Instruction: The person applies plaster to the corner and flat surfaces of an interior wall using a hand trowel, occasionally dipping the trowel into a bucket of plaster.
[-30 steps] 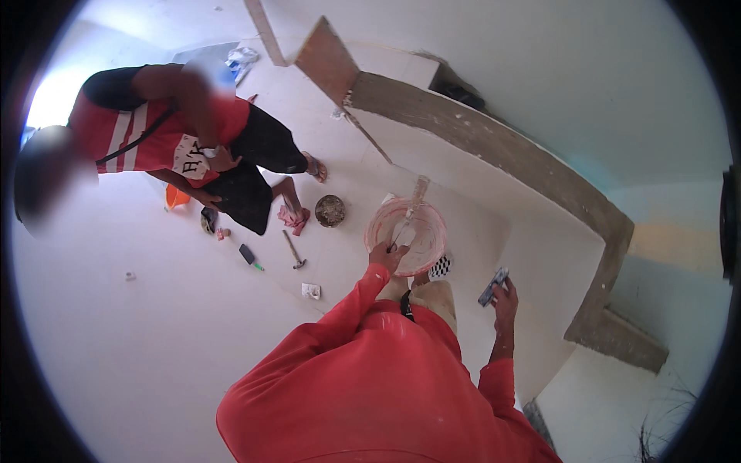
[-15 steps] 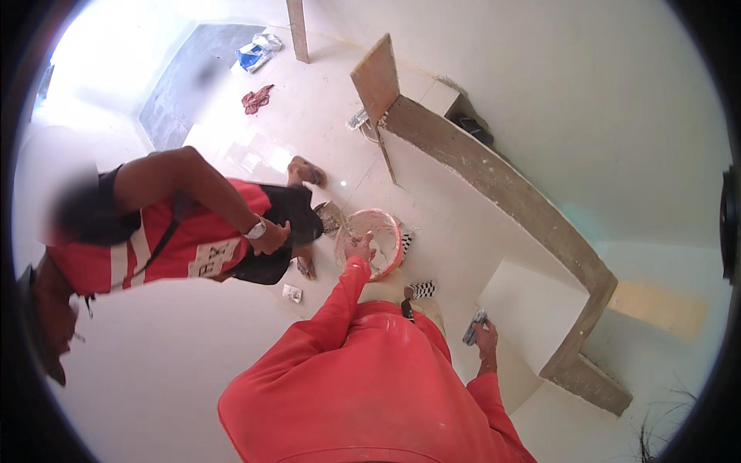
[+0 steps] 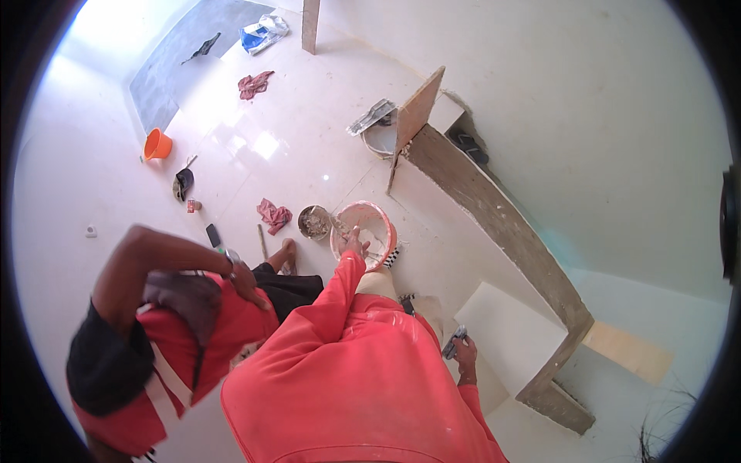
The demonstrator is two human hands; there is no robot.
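My left hand [image 3: 351, 244] is over the pink-rimmed bucket [image 3: 373, 207] of pale paste, gripping a plaster-smeared tool [image 3: 340, 224] by its handle. Lower right, beside a white surface, my right hand [image 3: 465, 353] holds a grey metal trowel-like tool [image 3: 453, 339]. Just left of the bucket sits a round metal pot [image 3: 313, 223] with crumbly material. A crumpled pink cloth [image 3: 273, 215] and a wooden handle [image 3: 262, 241] lie farther left, the latter partly hidden.
A co-worker [image 3: 185, 332] in red and black is close on my left. Back left are an orange bucket [image 3: 157, 143], a cap and a plastic bag [image 3: 262, 35]. An upright board [image 3: 419, 106] stands on a long concrete-topped ledge [image 3: 502, 216] at right, beside another container.
The view has shifted, showing more floor at the back. The co-worker has moved down and closer alongside me. My right hand with its tool appears lower and further left in the picture.
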